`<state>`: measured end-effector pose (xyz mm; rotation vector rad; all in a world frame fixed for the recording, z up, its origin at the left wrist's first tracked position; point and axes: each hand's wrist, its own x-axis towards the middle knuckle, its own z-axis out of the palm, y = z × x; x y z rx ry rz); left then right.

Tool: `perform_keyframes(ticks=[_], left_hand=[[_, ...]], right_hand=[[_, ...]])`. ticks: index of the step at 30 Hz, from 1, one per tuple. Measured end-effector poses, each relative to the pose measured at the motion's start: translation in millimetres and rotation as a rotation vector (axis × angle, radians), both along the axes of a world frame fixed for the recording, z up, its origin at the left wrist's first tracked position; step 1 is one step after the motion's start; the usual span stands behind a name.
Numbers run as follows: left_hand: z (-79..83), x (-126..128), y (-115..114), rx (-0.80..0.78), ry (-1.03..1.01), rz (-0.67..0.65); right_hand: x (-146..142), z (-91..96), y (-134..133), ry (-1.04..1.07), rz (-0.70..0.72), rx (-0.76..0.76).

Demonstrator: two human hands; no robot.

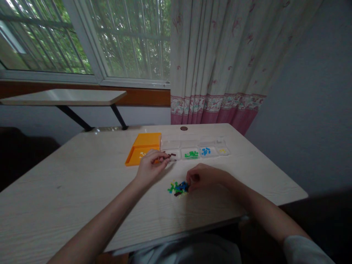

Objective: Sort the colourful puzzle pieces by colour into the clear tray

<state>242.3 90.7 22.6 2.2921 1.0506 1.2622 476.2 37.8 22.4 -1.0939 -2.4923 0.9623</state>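
Note:
A small heap of mixed coloured bits (178, 188) lies on the pale wooden table (82, 183) in front of me. My right hand (202, 176) rests at the heap's right edge, fingers curled in a pinch on the pieces. My left hand (151, 165) hovers near the left end of a clear compartment tray (198, 148), its fingers pinched on a small dark piece (171, 155). The tray's cells hold green bits (191, 154), blue bits (205, 151) and a few yellow bits (222, 150). An open orange box (143, 148) sits just behind my left hand.
A round cable hole (184, 128) marks the table's far edge. Behind it hang a floral curtain (220, 66) with a pink hem and a barred window (82, 36). A second table (63, 97) stands under the window. A grey wall (310, 110) is at right.

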Motion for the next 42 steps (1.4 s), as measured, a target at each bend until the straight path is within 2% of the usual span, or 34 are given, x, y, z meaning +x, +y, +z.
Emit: perform_keyframes(ticks=[3,7,15,21,27,31,35,39,42], left_hand=[[1.9,-5.7,5.1,0.031,-0.007,0.073],[1.3,-7.4,7.9,0.03,-0.027,0.106],[-3.4,-5.3,8.7,-0.004,-0.089,0.095],[-2.5,-4.9,7.3,-0.007,-0.074,0.105],[-10.4,-3.9,17.4,-0.059,0.034,0.144],[-23.1,-4.3,29.4,-0.06,0.199,0.243],[-28.1,-5.9,35.7,-0.051,0.306,0.297],[-24.7,-5.2,28.7,-0.01,0.281,0.216],[-18.8,0.4,13.6,0.042,0.243,0.002]], right_hand=[[-0.1,1.7,-2.0,-0.068,0.039,-0.064],[-1.7,-0.7,-1.4,-0.097,0.058,-0.076],[-1.0,3.4,-1.6,-0.113,0.047,-0.087],[-0.6,-1.2,-0.3,-0.117,0.061,-0.072],[-0.3,-2.3,-0.2,-0.128,0.06,-0.067],[-0.3,-2.9,-1.1,-0.113,0.072,-0.059],[0.7,-4.5,-0.4,-0.084,0.07,-0.073],[0.7,-5.0,2.8,0.029,0.032,-0.066],[-1.4,-6.7,5.7,0.184,-0.078,-0.048]])
